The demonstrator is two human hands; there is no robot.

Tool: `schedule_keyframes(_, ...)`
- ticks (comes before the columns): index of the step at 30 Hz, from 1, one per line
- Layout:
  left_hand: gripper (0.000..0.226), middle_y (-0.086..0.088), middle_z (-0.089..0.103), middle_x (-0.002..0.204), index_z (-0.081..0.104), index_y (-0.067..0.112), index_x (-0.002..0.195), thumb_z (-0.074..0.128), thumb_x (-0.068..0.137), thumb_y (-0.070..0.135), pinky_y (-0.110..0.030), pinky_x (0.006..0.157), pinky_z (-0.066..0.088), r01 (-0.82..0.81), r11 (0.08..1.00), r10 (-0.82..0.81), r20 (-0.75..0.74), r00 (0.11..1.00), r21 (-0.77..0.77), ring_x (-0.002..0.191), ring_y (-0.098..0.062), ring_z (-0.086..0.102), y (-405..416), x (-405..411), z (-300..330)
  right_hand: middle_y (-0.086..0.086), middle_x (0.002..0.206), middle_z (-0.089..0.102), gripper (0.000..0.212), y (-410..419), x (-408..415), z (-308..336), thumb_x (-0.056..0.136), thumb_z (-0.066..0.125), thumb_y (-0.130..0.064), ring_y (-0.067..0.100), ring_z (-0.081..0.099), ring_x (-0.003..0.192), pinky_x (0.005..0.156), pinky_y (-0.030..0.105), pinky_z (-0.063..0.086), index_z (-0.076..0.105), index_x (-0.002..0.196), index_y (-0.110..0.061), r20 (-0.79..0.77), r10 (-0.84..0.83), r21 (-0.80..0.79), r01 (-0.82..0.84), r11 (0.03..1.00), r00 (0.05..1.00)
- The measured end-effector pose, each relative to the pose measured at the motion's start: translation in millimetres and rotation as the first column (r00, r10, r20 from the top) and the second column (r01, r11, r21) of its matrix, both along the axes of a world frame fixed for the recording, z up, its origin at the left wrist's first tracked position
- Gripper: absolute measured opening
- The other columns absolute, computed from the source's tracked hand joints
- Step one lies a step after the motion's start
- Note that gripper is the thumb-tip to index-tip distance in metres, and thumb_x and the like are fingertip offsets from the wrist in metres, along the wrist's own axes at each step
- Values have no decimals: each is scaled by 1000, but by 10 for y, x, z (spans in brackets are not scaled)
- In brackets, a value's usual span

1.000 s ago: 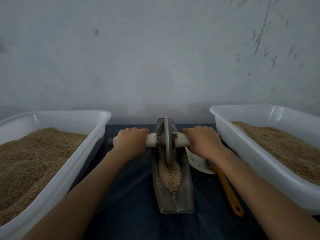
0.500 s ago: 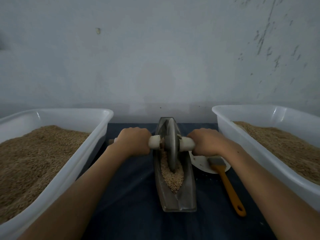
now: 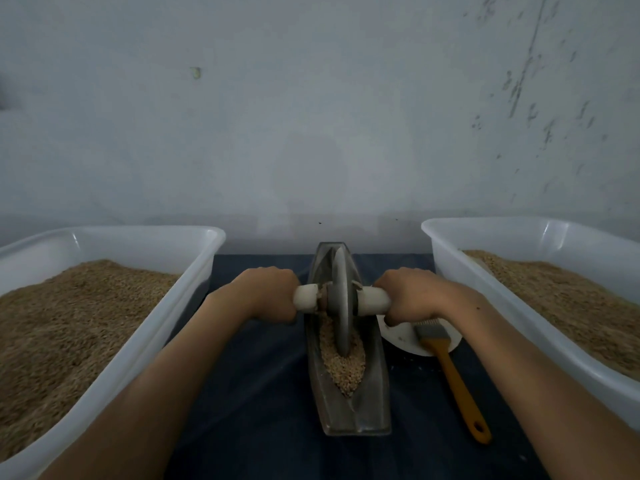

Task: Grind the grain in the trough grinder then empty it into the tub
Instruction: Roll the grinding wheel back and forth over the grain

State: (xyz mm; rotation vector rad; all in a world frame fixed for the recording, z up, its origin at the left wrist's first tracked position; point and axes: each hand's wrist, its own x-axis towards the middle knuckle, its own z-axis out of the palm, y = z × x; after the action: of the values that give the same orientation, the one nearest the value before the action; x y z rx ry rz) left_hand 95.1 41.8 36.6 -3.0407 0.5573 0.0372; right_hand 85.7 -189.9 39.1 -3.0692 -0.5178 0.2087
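1. The trough grinder [image 3: 353, 407] is set lengthwise on a dark cloth [image 3: 256, 393], between two tubs.
2. Grain [image 3: 343, 365] is heaped in its groove, and the grinding wheel [image 3: 341, 299] is stood upright in it.
3. The wheel's white handle [image 3: 306, 297] is gripped by the left hand [image 3: 266, 292] and, on the other side, by the right hand [image 3: 408, 294], fingers curled round it.
4. A brush [image 3: 446, 365] is laid across a white dish [image 3: 401, 336], just right of the grinder.
5. The left tub [image 3: 138, 344] and the right tub [image 3: 485, 299] are both filled with grain.
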Motion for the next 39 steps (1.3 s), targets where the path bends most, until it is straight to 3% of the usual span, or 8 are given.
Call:
schedule_keyframes(3,29,5,57,84,58,23,104,64,78,35,-28,64,37,5,999,-8,110,994,33,73,-13,51,3,-1,-42,-5,85,60,23,3,4,-13,79,68,-23,13,59,77,53,23,37,61,101,-26,30,-4,-3,4,1000,1000)
schedule_keyframes(6,23,6,58,86,54,27,101,59,81,37,-30,64,36,-2,999,-10,328,945,38,70,-12,47,-2,7,-104,-7,82,60,12,2,4,-89,83,59,-23,14,58,75,53,26,35,58,92,-30,239,2,-21,3,1000,971)
schedule_keyframes(11,22,4,62,92,53,26,101,59,82,36,-30,65,34,-20,1000,23,343,939,-14,71,-13,46,-4,20,-132,-12,69,45,20,-2,-4,-205,86,57,-27,12,46,66,55,27,29,39,82,-36,479,16,-7,-14,1000,878)
schedule_keyframes(17,32,5,55,83,59,21,107,63,78,35,-30,65,37,-26,999,23,128,992,21,74,-14,51,-21,-18,-37,-7,87,62,23,-4,12,-43,79,64,-24,12,56,75,53,23,34,60,101,-31,158,30,-30,-25,999,987)
schedule_keyframes(21,31,5,51,77,60,19,105,65,78,33,-29,65,38,-22,999,17,104,994,39,72,-15,50,-47,-51,15,-15,78,54,27,-27,21,-23,77,71,-23,7,55,75,56,22,37,58,100,-33,9,12,28,-12,1000,1000)
schedule_keyframes(27,23,1,61,95,55,22,104,59,83,31,-30,66,35,-55,998,53,303,951,-3,75,-15,49,-54,-54,-68,-8,82,60,13,1,49,-98,82,58,-25,15,57,74,54,26,35,50,85,-35,288,13,-34,-4,999,957)
schedule_keyframes(31,22,4,54,86,53,23,103,59,84,31,-30,66,34,-69,997,74,334,940,-26,72,-14,44,-55,-48,-102,-8,86,62,16,6,35,-153,84,57,-26,16,58,77,63,29,39,45,85,-36,383,9,1,-10,1000,924)
schedule_keyframes(39,32,6,53,83,59,21,108,64,79,33,-29,68,39,-16,999,13,80,997,40,75,-14,51,-33,-58,10,-8,87,57,29,-20,-22,35,78,71,-22,12,57,83,60,22,39,57,103,-29,-53,-11,27,12,1000,999)
